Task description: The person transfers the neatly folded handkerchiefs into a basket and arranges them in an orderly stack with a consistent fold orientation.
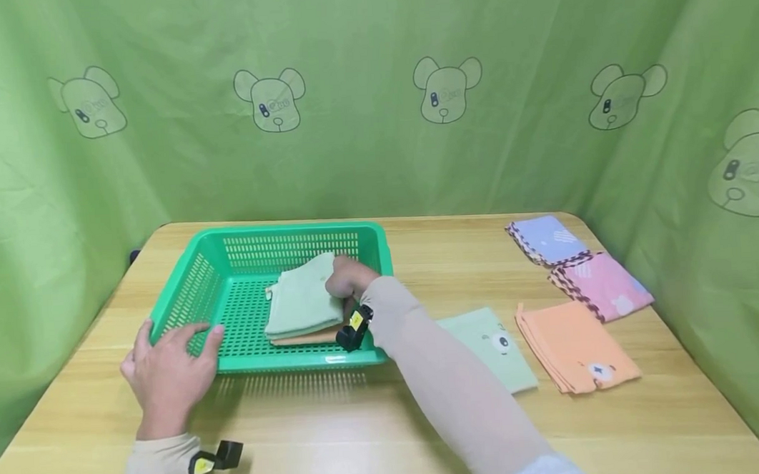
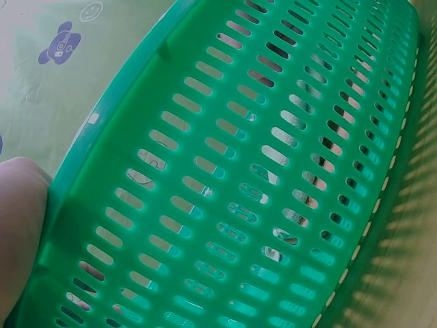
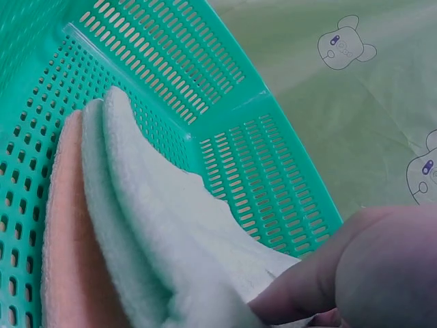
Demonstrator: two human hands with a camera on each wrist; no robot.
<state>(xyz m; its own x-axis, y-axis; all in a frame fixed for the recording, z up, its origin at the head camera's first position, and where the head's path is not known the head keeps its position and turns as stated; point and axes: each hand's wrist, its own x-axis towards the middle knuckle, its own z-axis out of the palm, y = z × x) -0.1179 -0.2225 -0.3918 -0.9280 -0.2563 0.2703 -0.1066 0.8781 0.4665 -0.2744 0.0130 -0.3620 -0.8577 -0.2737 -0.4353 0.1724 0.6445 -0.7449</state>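
Observation:
A green plastic basket (image 1: 296, 359) with slotted walls stands at the table's left. My left hand (image 1: 170, 373) grips its near left corner, with fingers over the rim; only part of that hand shows in the left wrist view, beside the slotted wall (image 2: 225, 157). Inside the basket on the right, my right hand (image 1: 351, 276) pinches the edge of a folded light green towel (image 1: 305, 298). This towel lies on an orange folded towel (image 3: 65, 225), whose edge shows below it. Some of the right fingers are hidden behind the hand and cloth in the right wrist view.
Right of the basket lie another light green towel (image 1: 488, 342), partly behind my right forearm, an orange towel (image 1: 574, 341), a pink towel (image 1: 604, 282) and a blue towel (image 1: 547, 239). A green curtain (image 1: 363, 166) hangs behind the wooden table (image 1: 313, 441).

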